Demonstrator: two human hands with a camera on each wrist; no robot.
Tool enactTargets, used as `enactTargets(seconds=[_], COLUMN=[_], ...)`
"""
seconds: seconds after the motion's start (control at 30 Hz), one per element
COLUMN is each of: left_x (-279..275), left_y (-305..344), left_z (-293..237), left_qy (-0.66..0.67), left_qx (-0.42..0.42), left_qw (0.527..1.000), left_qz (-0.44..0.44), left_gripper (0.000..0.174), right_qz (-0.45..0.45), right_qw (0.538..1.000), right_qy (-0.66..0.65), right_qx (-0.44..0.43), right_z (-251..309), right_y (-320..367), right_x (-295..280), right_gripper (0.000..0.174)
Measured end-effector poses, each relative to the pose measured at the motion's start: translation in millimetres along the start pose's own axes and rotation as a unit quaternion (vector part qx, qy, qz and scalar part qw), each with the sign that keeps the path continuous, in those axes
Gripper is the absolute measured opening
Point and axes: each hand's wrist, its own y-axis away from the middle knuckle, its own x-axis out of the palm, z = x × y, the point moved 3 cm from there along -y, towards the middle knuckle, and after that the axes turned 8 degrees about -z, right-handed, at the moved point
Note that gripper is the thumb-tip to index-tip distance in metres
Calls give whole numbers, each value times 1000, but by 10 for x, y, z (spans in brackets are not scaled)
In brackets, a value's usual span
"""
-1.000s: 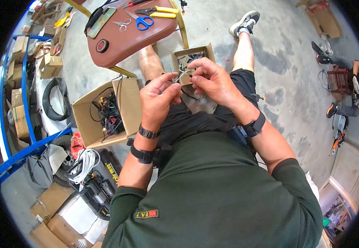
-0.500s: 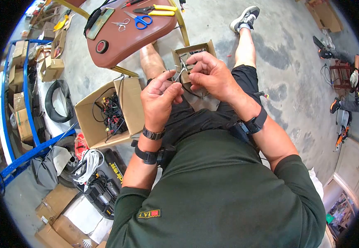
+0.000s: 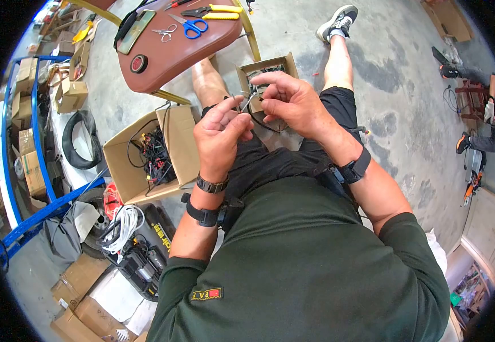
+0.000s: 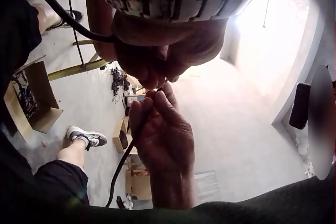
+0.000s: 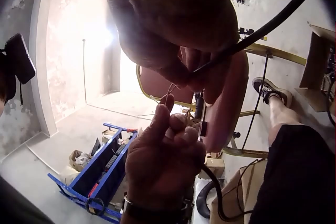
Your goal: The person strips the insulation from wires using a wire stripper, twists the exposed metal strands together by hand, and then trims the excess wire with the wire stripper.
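My left hand [image 3: 222,132] and right hand [image 3: 291,101] meet above my lap. Between them runs a black cable [image 3: 257,121] with thin bare wire ends [image 3: 248,101]. The right hand [image 5: 173,29] grips the black cable [image 5: 262,30] in curled fingers. Just below it, the left hand [image 5: 163,155] pinches the thin wire ends [image 5: 170,90] between thumb and raised forefinger. In the left wrist view the left hand [image 4: 149,61] is at the top, the right hand [image 4: 164,136] is under it, and the cable [image 4: 125,157] hangs down from them.
A small cardboard box [image 3: 244,73] of parts sits on the floor between my legs. A bigger box [image 3: 123,149] of wires stands to the left. A red-brown chair seat [image 3: 173,48] ahead carries blue scissors [image 3: 193,26], yellow pliers [image 3: 216,9] and tape [image 3: 139,63]. Another person [image 3: 478,137] sits far right.
Both hands stay together on the cable. The right hand's fingers have shifted slightly along it and the cable loop now hangs a little lower.
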Motion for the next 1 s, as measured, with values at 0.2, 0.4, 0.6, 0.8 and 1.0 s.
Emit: enactTargets(seconds=[0.2, 0.4, 0.6, 0.8, 1.0], left_x=[5, -22, -63, -96, -107], left_y=[23, 32, 5, -11, -29], left_z=[-41, -32, 9, 62, 52], left_qy=[8, 4, 20, 45, 74], left_qx=[-1, 10, 18, 13, 12], left_qw=[999, 997, 996, 996, 993], left_qz=[42, 80, 81, 81, 90], left_gripper=[34, 31, 23, 22, 22], right_qz=[48, 90, 104, 102, 112], right_qw=[998, 994, 990, 985, 985], right_qy=[49, 26, -56, -99, -94], right_qx=[7, 49, 82, 99, 95], right_z=[44, 20, -38, -38, -22], right_y=[26, 33, 30, 47, 40], right_x=[27, 35, 44, 64, 59], right_gripper=[40, 31, 21, 19, 12])
